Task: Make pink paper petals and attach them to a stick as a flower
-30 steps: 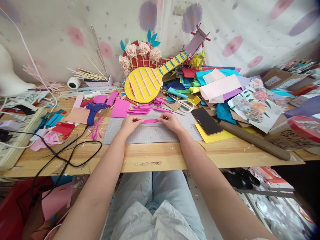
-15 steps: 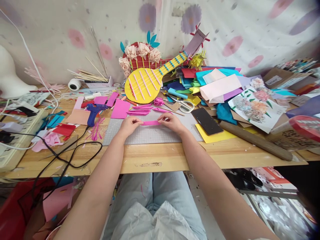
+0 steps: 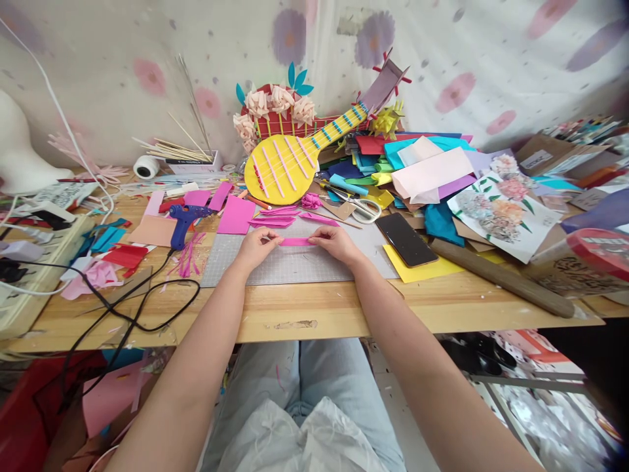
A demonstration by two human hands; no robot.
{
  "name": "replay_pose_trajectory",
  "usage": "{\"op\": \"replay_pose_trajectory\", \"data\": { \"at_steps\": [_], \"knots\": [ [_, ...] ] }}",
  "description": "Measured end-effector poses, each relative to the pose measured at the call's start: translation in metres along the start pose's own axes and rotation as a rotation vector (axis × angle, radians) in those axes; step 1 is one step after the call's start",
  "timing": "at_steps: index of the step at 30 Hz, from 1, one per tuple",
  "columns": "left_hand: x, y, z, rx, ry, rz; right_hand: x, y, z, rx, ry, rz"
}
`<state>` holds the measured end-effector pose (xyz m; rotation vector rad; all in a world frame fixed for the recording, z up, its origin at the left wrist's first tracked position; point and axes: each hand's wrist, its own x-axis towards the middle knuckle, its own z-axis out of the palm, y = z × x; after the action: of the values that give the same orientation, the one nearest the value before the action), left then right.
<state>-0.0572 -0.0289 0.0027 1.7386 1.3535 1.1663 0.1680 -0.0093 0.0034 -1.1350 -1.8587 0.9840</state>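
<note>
A narrow pink paper strip [image 3: 295, 242] stretches level between my two hands, just over the grey cutting mat [image 3: 299, 269]. My left hand [image 3: 259, 248] pinches its left end between thumb and fingers. Its right end is pinched by my right hand [image 3: 336, 243]. Behind my hands lie several folded pink paper pieces [image 3: 272, 221] and a crumpled pink paper flower [image 3: 311, 200]. A square pink sheet [image 3: 236, 215] rests at the mat's upper left.
A blue glue gun [image 3: 187, 223] with a black cord [image 3: 132, 314] is on the left. Scissors [image 3: 366, 211], a phone [image 3: 407, 238] and a wooden stick [image 3: 501, 278] lie to the right. A yellow paper instrument [image 3: 282, 172] leans behind, beside stacked coloured paper [image 3: 432, 172].
My right hand has shifted slightly left, and the hands are a little closer together. Both still pinch the pink strip.
</note>
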Motion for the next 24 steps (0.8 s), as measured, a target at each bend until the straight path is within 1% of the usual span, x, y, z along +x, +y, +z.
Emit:
{"op": "replay_pose_trajectory", "data": {
  "at_steps": [2, 3, 5, 8, 11, 14, 16, 18, 21, 22, 24],
  "knots": [
    [0.000, 0.001, 0.005, -0.097, 0.057, -0.005, 0.000, -0.001, -0.001, -0.001, 0.013, 0.022],
    [0.000, 0.002, 0.007, -0.142, 0.068, -0.009, 0.000, -0.002, -0.001, 0.009, 0.013, 0.027],
    [0.000, 0.002, 0.013, -0.193, 0.047, -0.028, 0.001, -0.003, 0.001, 0.051, -0.004, 0.024],
    [-0.001, 0.003, 0.018, -0.211, 0.012, -0.106, 0.001, -0.004, 0.003, 0.103, -0.018, 0.013],
    [-0.001, 0.004, 0.019, -0.264, 0.029, -0.190, 0.001, -0.005, 0.004, 0.107, -0.006, 0.010],
    [-0.001, 0.007, 0.017, -0.324, 0.056, -0.233, 0.002, -0.005, 0.003, 0.108, 0.011, 0.026],
    [-0.001, 0.011, 0.017, -0.417, 0.083, -0.261, 0.002, -0.004, 0.004, 0.147, 0.021, 0.039],
    [-0.001, 0.015, 0.019, -0.563, 0.113, -0.281, 0.003, -0.005, 0.005, 0.215, 0.040, 0.045],
    [-0.001, 0.020, 0.026, -0.715, 0.080, -0.285, 0.005, -0.008, 0.010, 0.299, 0.076, 0.053],
    [-0.001, 0.021, 0.029, -0.730, 0.062, -0.297, 0.005, -0.010, 0.012, 0.313, 0.080, 0.058],
    [-0.001, 0.023, 0.033, -0.734, 0.072, -0.343, 0.004, -0.014, 0.016, 0.331, 0.062, 0.064]
  ]
}}
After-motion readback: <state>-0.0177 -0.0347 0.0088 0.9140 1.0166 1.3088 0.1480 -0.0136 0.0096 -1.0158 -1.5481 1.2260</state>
